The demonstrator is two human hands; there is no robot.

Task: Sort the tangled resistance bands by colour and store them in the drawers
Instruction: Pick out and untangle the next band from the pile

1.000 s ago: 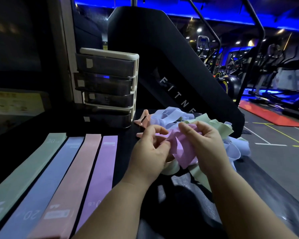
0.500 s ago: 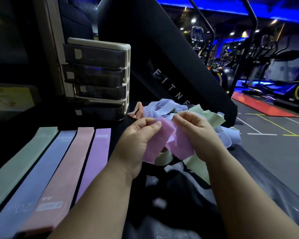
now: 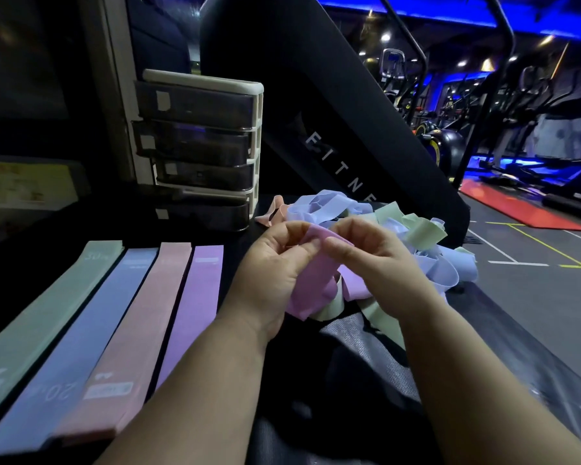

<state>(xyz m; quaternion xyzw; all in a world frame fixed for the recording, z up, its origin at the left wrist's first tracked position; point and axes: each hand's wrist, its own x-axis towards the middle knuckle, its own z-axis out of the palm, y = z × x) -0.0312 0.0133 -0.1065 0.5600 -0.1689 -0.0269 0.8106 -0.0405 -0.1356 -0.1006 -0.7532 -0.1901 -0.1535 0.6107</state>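
Observation:
A purple band (image 3: 312,280) hangs between both hands just in front of the tangled pile (image 3: 393,236) of blue, green and pink bands. My left hand (image 3: 272,263) pinches its upper edge from the left. My right hand (image 3: 373,253) pinches the same edge from the right. Four sorted bands lie flat side by side at the left: green (image 3: 44,317), blue (image 3: 81,337), pink (image 3: 138,327) and purple (image 3: 192,307). A small white drawer unit (image 3: 255,139) with dark drawers, all pushed in, stands behind them.
A large black fitness machine (image 3: 316,95) slopes up behind the pile. The black work surface (image 3: 349,380) drops off at the right to the gym floor (image 3: 534,313). More exercise machines stand far right under blue light.
My hands have lifted the purple band and drawn closer together along its top edge. The camera has moved a little nearer and lower.

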